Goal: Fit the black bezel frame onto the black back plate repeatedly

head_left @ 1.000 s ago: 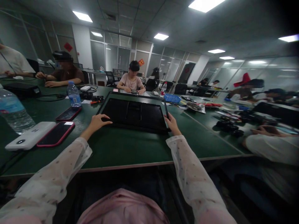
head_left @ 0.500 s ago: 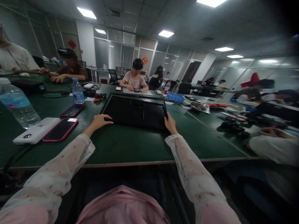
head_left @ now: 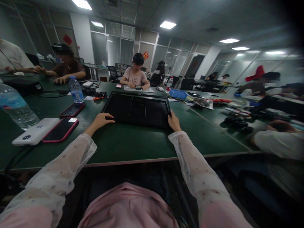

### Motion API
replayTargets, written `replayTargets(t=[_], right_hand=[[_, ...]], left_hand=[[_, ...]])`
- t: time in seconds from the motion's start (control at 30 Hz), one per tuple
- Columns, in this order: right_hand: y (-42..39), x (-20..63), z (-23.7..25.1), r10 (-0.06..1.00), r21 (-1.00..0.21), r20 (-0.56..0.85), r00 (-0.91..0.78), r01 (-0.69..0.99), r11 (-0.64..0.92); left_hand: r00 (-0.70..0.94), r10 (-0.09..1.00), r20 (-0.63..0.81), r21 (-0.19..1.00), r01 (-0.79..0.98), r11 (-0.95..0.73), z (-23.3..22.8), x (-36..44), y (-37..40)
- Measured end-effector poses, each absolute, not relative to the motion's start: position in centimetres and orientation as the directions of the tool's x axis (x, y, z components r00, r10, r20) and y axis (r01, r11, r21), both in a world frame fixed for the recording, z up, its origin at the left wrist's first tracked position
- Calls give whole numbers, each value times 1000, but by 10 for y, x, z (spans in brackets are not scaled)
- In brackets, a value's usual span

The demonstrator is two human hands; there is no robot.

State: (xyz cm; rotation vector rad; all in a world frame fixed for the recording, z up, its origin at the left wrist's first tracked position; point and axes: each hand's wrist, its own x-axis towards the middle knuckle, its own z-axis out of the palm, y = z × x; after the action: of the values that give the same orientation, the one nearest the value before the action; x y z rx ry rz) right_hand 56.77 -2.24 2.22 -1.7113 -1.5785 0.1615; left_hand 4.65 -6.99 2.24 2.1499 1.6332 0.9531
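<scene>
At twelve o'clock on the counter [head_left: 137,142], a panel [head_left: 137,109] is seemingly being steadied: clamped at its four o'clock corner by the right grip [head_left: 174,121]; whether the left grip [head_left: 101,120], at eight o'clock, is closed cannot be told. Even, two-sided support seems called for.

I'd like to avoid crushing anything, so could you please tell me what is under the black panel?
Green tabletop shows along the near edge of the black panel; whatever lies directly beneath is covered and unseen.
</scene>
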Motion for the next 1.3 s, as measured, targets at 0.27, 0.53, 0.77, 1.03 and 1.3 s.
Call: replayTargets(t=[0.27, 0.53, 0.77, 1.03, 1.3], right_hand=[[-19, 571, 20, 896, -629, 394, 204, 771, 101], [-10, 581, 12, 899, -595, 399, 179, 796, 106], [-9, 585, 11, 884, -619, 421, 206, 777, 114], [1, 591, 9, 919, -737, 370, 140, 647, 198], [2, 566, 6, 916, -651, 376, 138, 743, 155]], left_hand=[[141, 928, 345, 607, 721, -334, 27, 51, -78], [119, 891, 438, 647, 647, -404, 22, 46, -69], [-302, 850, 431, 703, 703, -107, 12, 30, -56], [-353, 901, 254, 763, 646, 37, 0, 16, -44], [-435, 861, 263, 595, 776, 210, 16, 13, -65]])
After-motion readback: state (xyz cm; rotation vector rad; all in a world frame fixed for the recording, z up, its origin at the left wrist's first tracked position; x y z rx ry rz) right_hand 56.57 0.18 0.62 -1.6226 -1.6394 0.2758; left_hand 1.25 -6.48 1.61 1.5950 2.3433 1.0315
